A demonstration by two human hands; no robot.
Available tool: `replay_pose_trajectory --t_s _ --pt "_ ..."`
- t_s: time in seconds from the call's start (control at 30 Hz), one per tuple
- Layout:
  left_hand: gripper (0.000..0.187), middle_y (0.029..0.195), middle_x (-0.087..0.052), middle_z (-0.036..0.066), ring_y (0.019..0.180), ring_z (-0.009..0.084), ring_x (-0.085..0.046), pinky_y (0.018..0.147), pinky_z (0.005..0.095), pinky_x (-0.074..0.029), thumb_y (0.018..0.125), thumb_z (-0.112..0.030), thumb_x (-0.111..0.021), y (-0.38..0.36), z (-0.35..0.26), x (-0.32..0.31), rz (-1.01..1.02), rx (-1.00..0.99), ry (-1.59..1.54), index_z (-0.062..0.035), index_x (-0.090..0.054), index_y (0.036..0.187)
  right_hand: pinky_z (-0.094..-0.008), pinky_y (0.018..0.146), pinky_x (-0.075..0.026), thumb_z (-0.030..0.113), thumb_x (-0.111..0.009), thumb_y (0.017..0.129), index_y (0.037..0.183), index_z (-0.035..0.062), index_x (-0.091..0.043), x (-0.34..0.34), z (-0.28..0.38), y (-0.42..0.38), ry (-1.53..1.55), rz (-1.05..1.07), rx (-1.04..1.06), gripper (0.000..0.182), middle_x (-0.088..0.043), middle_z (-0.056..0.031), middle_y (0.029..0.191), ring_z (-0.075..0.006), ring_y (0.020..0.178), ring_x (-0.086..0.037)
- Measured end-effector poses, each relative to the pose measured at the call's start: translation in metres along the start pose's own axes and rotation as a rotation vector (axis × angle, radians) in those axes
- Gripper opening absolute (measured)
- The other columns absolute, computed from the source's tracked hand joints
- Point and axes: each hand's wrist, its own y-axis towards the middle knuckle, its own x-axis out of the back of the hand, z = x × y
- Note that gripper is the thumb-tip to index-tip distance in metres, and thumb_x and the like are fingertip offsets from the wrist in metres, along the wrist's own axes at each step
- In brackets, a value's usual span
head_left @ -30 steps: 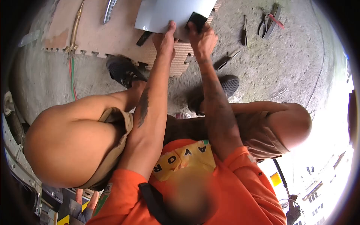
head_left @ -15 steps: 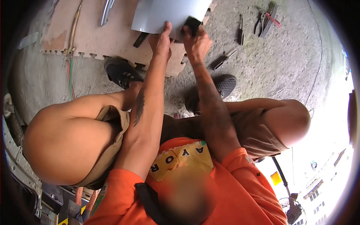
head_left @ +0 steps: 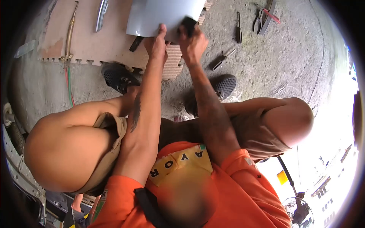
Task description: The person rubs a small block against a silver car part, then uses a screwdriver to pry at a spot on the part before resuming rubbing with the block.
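Observation:
A pale grey metal panel (head_left: 163, 15) lies on a tan foam mat (head_left: 110, 41) at the top of the view. My left hand (head_left: 155, 42) presses on the panel's near edge, thumb on top. My right hand (head_left: 192, 42) is closed around a black sanding block (head_left: 188, 23) that rests against the panel's near right corner. Both arms reach forward between my bent knees. My black shoes (head_left: 118, 76) stand on the concrete just short of the mat.
A brass torch (head_left: 69, 38) with red and green hoses lies on the mat's left side, next to a chrome strip (head_left: 100, 14). Screwdrivers (head_left: 222, 59) and pliers (head_left: 262, 17) lie on the concrete (head_left: 289, 60) to the right.
Both hands, the block and the panel have shifted up and left in the view as my head moved. The grips look the same.

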Motion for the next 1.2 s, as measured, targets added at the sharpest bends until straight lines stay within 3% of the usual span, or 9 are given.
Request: replay_pose_trajectory --t_s 0.07,0.1,0.2,0.33,0.5,0.6,0.87,0.97,1.2 --pt "0.048 0.122 -0.062 0.008 0.106 0.0240 -0.061 0.080 0.0387 -0.053 0.091 -0.026 -0.076 0.008 0.007 0.007 0.048 0.015 0.014 -0.0062 -0.056 0.130 -0.0467 0.082 -0.051 0.026 -0.070 0.086 0.092 -0.0010 -0.070 0.001 0.012 0.011 -0.006 0.004 0.048 0.028 -0.071 -0.0254 0.085 -0.0441 0.079 -0.068" --pt "0.048 0.124 -0.062 0.008 0.107 0.0241 -0.060 0.080 0.0380 -0.053 0.092 -0.030 -0.075 0.015 0.013 0.013 0.089 0.030 0.022 -0.0059 -0.056 0.130 -0.0424 0.071 -0.056 0.028 -0.073 0.085 0.093 0.0052 -0.074 -0.006 0.001 0.005 -0.124 -0.066 0.057 0.024 -0.073 -0.0189 0.080 -0.0352 0.070 -0.072" --pt "0.051 0.123 -0.062 0.009 0.106 0.0230 -0.060 0.082 0.0362 -0.052 0.092 -0.034 -0.074 -0.001 -0.004 -0.003 0.014 0.016 0.080 -0.0034 -0.056 0.128 -0.0433 0.070 -0.056 0.029 -0.074 0.085 0.092 0.0047 -0.073 -0.011 -0.017 -0.008 -0.085 -0.022 0.100 0.025 -0.072 -0.0194 0.078 -0.0348 0.069 -0.071" --pt "0.053 0.123 -0.062 0.010 0.108 0.0230 -0.061 0.084 0.0368 -0.053 0.091 -0.036 -0.075 0.012 0.011 0.008 0.047 0.070 0.044 -0.0042 -0.056 0.130 -0.0507 0.081 -0.048 0.034 -0.070 0.087 0.088 -0.0007 -0.069 -0.004 -0.002 0.005 -0.110 0.011 0.043 0.035 -0.072 -0.0233 0.084 -0.0433 0.077 -0.065" --pt "0.049 0.120 -0.064 0.010 0.103 0.0224 -0.062 0.082 0.0354 -0.053 0.091 -0.032 -0.076 0.013 0.007 0.005 0.042 0.052 -0.002 -0.0019 -0.058 0.126 -0.0510 0.079 -0.050 0.034 -0.072 0.086 0.085 0.0007 -0.069 -0.001 -0.004 0.005 -0.038 0.083 -0.017 0.033 -0.071 -0.0236 0.084 -0.0450 0.078 -0.067" --pt "0.060 0.135 -0.057 0.007 0.119 0.0244 -0.056 0.094 0.0438 -0.050 0.090 -0.038 -0.076 0.009 0.016 0.018 0.066 0.084 0.074 -0.0131 -0.051 0.139 -0.0497 0.076 -0.051 0.030 -0.073 0.084 0.084 0.0013 -0.070 0.003 -0.004 -0.001 -0.059 0.061 0.032 0.029 -0.070 -0.0250 0.082 -0.0461 0.076 -0.066" --pt "0.058 0.129 -0.061 0.007 0.115 0.0242 -0.058 0.089 0.0448 -0.051 0.090 -0.032 -0.077 0.027 0.028 0.019 0.066 0.092 0.081 -0.0098 -0.053 0.138 -0.0500 0.080 -0.048 0.028 -0.072 0.086 0.082 0.0032 -0.068 0.002 -0.005 -0.004 -0.060 0.045 0.007 0.026 -0.071 -0.0218 0.082 -0.0459 0.080 -0.065" --pt "0.047 0.124 -0.062 0.005 0.108 0.0170 -0.059 0.084 0.0331 -0.049 0.095 -0.037 -0.070 0.008 0.006 0.006 0.080 0.035 0.040 -0.0062 -0.058 0.129 -0.0502 0.082 -0.047 0.030 -0.072 0.086 0.085 0.0014 -0.067 -0.002 -0.007 -0.015 -0.004 0.009 0.005 0.029 -0.070 -0.0248 0.085 -0.0466 0.084 -0.063" --pt "0.044 0.118 -0.065 0.005 0.101 0.0179 -0.063 0.077 0.0333 -0.051 0.093 -0.031 -0.073 0.017 0.012 0.008 0.016 0.076 0.090 -0.0076 -0.059 0.127 -0.0478 0.085 -0.045 0.032 -0.069 0.088 0.085 0.0025 -0.067 -0.001 -0.009 -0.008 -0.148 0.035 0.033 0.029 -0.071 -0.0232 0.086 -0.0450 0.083 -0.064"
